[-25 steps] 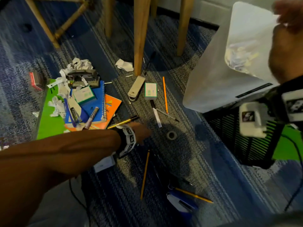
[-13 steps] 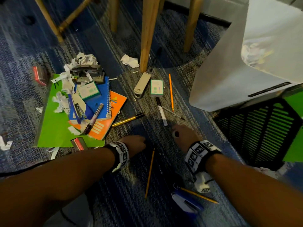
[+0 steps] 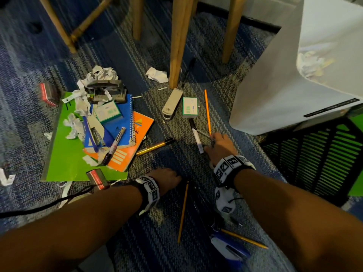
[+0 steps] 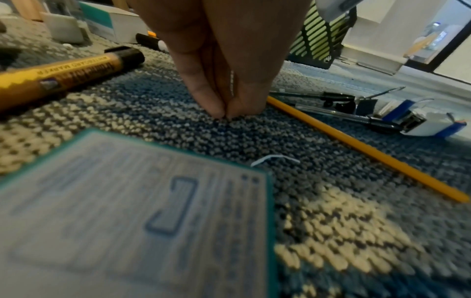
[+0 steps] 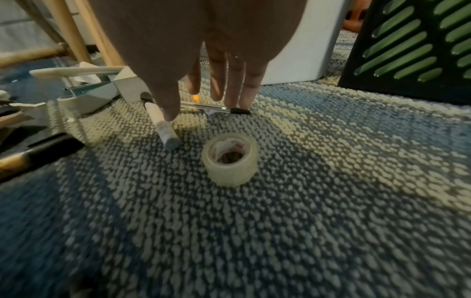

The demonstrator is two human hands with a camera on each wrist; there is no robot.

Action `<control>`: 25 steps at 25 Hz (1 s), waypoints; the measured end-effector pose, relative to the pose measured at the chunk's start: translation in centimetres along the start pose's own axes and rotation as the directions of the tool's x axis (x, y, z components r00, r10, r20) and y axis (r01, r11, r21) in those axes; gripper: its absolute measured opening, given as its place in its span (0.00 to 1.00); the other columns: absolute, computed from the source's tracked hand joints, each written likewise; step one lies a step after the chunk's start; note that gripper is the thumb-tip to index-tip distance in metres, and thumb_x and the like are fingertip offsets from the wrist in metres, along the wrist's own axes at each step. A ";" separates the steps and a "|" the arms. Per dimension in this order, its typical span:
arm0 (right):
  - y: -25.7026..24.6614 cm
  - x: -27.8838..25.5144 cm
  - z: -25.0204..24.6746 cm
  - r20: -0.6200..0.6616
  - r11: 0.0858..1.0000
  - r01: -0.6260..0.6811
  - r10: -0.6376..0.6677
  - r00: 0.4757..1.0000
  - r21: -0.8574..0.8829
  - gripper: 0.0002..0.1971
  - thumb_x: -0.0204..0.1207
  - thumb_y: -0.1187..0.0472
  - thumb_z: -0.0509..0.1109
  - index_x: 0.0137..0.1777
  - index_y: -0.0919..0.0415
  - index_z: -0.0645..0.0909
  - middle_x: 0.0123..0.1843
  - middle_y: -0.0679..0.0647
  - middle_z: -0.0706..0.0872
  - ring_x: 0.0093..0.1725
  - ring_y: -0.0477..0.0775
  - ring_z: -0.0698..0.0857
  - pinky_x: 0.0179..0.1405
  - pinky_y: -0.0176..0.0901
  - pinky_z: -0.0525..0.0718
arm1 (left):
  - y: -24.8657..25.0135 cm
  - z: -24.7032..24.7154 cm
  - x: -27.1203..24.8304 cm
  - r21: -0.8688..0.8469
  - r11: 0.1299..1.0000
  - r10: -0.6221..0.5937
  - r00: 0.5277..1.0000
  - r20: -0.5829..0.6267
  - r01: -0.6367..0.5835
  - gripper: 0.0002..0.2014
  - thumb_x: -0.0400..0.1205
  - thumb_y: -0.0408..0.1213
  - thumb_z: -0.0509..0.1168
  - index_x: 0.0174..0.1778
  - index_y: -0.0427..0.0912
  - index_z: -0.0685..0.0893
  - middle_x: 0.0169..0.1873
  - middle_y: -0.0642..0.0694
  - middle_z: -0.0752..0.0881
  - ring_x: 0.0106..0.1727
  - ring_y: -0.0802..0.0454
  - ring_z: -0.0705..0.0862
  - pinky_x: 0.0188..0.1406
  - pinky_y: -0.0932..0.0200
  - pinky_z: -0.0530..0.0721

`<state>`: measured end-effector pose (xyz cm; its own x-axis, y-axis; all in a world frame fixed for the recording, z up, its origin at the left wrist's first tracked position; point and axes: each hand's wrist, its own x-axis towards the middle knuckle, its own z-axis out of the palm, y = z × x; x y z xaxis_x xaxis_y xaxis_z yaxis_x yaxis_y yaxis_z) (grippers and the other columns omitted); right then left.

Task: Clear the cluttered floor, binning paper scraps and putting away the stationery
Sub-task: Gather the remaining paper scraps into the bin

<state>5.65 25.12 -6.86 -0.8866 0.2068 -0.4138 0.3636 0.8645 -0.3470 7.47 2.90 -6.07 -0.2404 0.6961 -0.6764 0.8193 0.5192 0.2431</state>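
My left hand [image 3: 172, 176] is low on the carpet by the tip of a yellow pencil [image 3: 183, 211]. Its fingertips [image 4: 219, 113] are drawn together in a pinch against the carpet, and a thin pale sliver [image 4: 231, 80] shows between them. My right hand [image 3: 211, 143] is spread open over a white marker [image 3: 197, 141] and a clear pen [image 5: 216, 108]. The thumb touches the marker and the fingers [image 5: 242, 100] touch the pen. A roll of clear tape [image 5: 230, 159] stands just behind that hand. A gold marker [image 3: 155, 147] lies between both hands.
A white bin [image 3: 275, 85] holding paper scraps stands at the right, beside a black slotted crate [image 3: 314, 154]. Wooden chair legs [image 3: 178, 46] rise ahead. Notebooks, pens, a hole punch and crumpled paper [image 3: 102, 73] sit piled on a green folder [image 3: 64, 158]. A blue stapler [image 3: 227, 248] lies near me.
My right hand came down from the bin to the floor, then moved forward from the tape roll onto the marker and pen. The left hand stayed low in about the same spot.
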 end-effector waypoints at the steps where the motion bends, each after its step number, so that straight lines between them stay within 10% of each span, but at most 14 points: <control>1: -0.1 -0.1 0.1 -0.027 1.000 -0.006 0.006 1.000 -0.001 0.22 0.75 0.53 0.74 0.66 0.59 0.75 0.61 0.61 0.76 0.54 0.68 0.80 0.50 0.55 0.81 | -0.1 0.0 0.0 -0.036 0.999 -0.026 0.999 -0.022 0.025 0.19 0.86 0.29 0.54 0.74 0.35 0.69 0.62 0.34 0.78 0.62 0.35 0.78 0.55 0.43 0.79; 4: -0.7 -1.5 0.9 -0.118 0.990 0.119 -0.127 0.985 -0.070 0.15 0.77 0.48 0.70 0.55 0.58 0.78 0.53 0.59 0.79 0.47 0.64 0.79 0.43 0.53 0.81 | -1.1 0.1 0.1 -0.187 0.975 -0.135 0.988 -0.074 0.119 0.18 0.86 0.32 0.55 0.73 0.37 0.68 0.65 0.36 0.76 0.65 0.37 0.75 0.58 0.46 0.75; 9: -2.7 -6.1 3.4 0.265 0.911 0.406 -0.375 0.888 -0.072 0.09 0.82 0.51 0.64 0.55 0.55 0.77 0.51 0.55 0.81 0.50 0.60 0.78 0.51 0.53 0.78 | -2.1 0.8 0.5 -0.163 0.978 -0.145 0.988 -0.056 0.134 0.23 0.86 0.40 0.61 0.77 0.39 0.70 0.69 0.38 0.73 0.70 0.37 0.73 0.67 0.46 0.74; 13: -1.9 -8.9 5.5 0.241 0.980 0.197 -0.195 0.951 0.015 0.06 0.84 0.52 0.60 0.53 0.52 0.76 0.45 0.52 0.83 0.45 0.58 0.81 0.47 0.54 0.80 | -1.4 0.0 0.6 -0.024 0.997 -0.073 0.996 -0.061 0.071 0.13 0.85 0.30 0.58 0.64 0.36 0.81 0.60 0.38 0.79 0.63 0.38 0.76 0.58 0.48 0.77; 17: 1.3 -10.5 4.5 0.126 0.971 -0.112 0.086 0.988 0.213 0.02 0.84 0.53 0.60 0.51 0.48 0.74 0.35 0.50 0.82 0.33 0.56 0.82 0.34 0.52 0.84 | -1.1 -0.2 0.8 -0.024 0.997 -0.080 0.996 -0.031 0.079 0.15 0.86 0.27 0.56 0.68 0.34 0.75 0.64 0.36 0.77 0.65 0.37 0.74 0.60 0.45 0.80; 20: 3.6 -10.7 4.0 0.168 0.949 -0.194 0.155 0.973 0.247 0.12 0.84 0.57 0.60 0.63 0.48 0.79 0.45 0.52 0.86 0.38 0.56 0.83 0.38 0.51 0.86 | -1.0 -0.4 0.9 -0.059 0.990 -0.129 0.991 -0.023 0.127 0.17 0.89 0.31 0.51 0.73 0.33 0.69 0.68 0.35 0.73 0.68 0.38 0.71 0.63 0.46 0.77; 25: 4.3 -9.3 4.0 0.436 0.954 0.264 -0.179 0.882 -0.144 0.20 0.83 0.54 0.64 0.74 0.45 0.74 0.68 0.52 0.78 0.67 0.58 0.75 0.65 0.49 0.77 | -2.2 0.0 0.6 -0.189 0.964 -0.197 0.979 -0.046 0.186 0.12 0.86 0.28 0.53 0.64 0.36 0.74 0.63 0.37 0.77 0.62 0.40 0.76 0.61 0.49 0.75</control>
<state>16.65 25.09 -7.86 -0.7225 -0.1715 -0.6697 0.0712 0.9451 -0.3188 5.49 2.15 -7.02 -0.4211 0.6019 -0.6785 0.6471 0.7235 0.2403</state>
